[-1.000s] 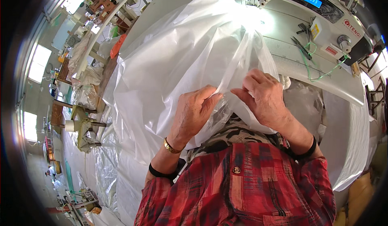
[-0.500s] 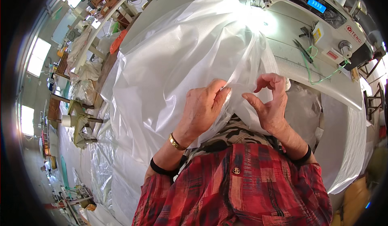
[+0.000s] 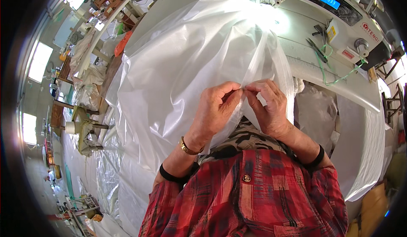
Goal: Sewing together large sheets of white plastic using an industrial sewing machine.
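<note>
A large sheet of translucent white woven plastic (image 3: pixel 178 76) drapes from the sewing machine (image 3: pixel 339 29) down across my lap. Its gathered upper end runs in under the bright lamp by the needle. My left hand (image 3: pixel 216 110) pinches the sheet's edge between thumb and forefinger, above my lap. Right against it, my right hand (image 3: pixel 269 108) pinches the same edge, and the fingertips of both hands almost touch. The bit of edge between the fingertips is mostly covered by them.
Thread snips (image 3: pixel 317 50) and a loose green thread (image 3: pixel 323 74) lie on the machine table (image 3: pixel 305 67), near a printed ruler strip. Clear plastic (image 3: pixel 316 110) hangs below the table's edge. At the left are a stool (image 3: pixel 82 129) and a cluttered bench with an orange bag (image 3: pixel 123 43).
My right hand has moved left and its fingers have closed on the sheet's edge beside my left fingertips. My left hand has barely moved and keeps its pinch.
</note>
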`<state>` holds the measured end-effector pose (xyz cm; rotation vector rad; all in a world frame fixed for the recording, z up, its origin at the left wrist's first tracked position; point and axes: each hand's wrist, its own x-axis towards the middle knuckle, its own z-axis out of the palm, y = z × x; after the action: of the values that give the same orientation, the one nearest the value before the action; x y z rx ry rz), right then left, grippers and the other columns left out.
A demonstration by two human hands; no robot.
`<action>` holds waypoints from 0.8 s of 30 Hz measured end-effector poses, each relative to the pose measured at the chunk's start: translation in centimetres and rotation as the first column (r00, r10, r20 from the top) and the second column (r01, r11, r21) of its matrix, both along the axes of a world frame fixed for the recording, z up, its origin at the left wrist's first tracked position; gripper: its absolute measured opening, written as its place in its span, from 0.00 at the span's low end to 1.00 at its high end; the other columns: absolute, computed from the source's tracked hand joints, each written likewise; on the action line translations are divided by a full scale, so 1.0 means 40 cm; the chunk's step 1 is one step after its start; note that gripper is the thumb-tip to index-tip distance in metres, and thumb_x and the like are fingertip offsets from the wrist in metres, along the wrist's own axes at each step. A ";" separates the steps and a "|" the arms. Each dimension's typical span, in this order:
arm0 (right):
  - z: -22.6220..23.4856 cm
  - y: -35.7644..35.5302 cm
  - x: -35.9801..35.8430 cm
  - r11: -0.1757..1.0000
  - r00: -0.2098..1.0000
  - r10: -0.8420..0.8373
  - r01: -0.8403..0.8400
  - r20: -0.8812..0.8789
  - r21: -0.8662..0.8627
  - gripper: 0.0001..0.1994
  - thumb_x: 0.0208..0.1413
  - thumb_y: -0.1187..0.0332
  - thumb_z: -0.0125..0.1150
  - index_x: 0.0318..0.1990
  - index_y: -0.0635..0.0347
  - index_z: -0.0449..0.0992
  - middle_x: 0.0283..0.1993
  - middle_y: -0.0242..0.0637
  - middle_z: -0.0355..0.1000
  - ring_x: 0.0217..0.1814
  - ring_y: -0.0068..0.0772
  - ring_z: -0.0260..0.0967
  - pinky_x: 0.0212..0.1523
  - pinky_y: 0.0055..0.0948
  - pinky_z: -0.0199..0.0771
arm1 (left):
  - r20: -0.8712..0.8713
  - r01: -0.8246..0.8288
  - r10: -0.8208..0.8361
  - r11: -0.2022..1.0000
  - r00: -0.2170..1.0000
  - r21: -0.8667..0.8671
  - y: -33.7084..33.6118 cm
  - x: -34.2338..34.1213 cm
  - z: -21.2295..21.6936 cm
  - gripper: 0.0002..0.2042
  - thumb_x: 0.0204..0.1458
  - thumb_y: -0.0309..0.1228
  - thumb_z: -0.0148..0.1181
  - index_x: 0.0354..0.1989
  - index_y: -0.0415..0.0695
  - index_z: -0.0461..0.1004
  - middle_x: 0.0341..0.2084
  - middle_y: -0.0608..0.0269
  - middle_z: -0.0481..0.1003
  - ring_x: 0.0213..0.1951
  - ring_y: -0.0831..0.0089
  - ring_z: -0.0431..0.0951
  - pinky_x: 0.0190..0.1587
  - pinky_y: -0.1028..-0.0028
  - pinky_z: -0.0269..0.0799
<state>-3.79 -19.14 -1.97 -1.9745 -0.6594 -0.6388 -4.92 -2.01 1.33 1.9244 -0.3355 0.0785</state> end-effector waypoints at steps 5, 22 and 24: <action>0.019 0.002 -0.011 1.000 0.998 0.011 -0.009 0.068 -0.028 0.13 0.46 0.78 0.68 0.41 0.59 0.75 0.36 0.37 0.73 0.36 0.42 0.71 0.39 0.36 0.69 | 0.019 0.020 -0.019 0.996 1.000 -0.083 -0.002 0.007 -0.012 0.05 0.59 0.24 0.56 0.36 0.32 0.73 0.19 0.67 0.65 0.25 0.84 0.61 0.26 0.79 0.60; -0.057 -0.131 -0.007 0.909 0.905 -0.413 0.416 0.098 -0.008 0.16 0.48 0.75 0.64 0.46 0.65 0.74 0.44 0.43 0.74 0.47 0.52 0.70 0.48 0.43 0.70 | -0.243 -0.052 0.025 0.993 0.970 -0.105 0.030 0.049 0.027 0.12 0.59 0.32 0.60 0.26 0.39 0.73 0.21 0.80 0.66 0.26 0.89 0.62 0.29 0.84 0.57; -0.130 -0.162 -0.011 0.850 0.854 -0.521 0.519 0.000 -0.092 0.13 0.50 0.73 0.64 0.44 0.65 0.74 0.41 0.43 0.74 0.44 0.52 0.70 0.47 0.42 0.70 | -0.218 -0.051 0.031 0.995 0.975 -0.085 0.033 0.056 0.041 0.12 0.59 0.32 0.61 0.25 0.38 0.73 0.20 0.79 0.66 0.26 0.89 0.61 0.29 0.84 0.56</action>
<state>-4.23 -25.63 -7.16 -2.2585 -0.1216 -0.9181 -2.67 -0.68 2.98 1.8297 -0.1431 -0.0879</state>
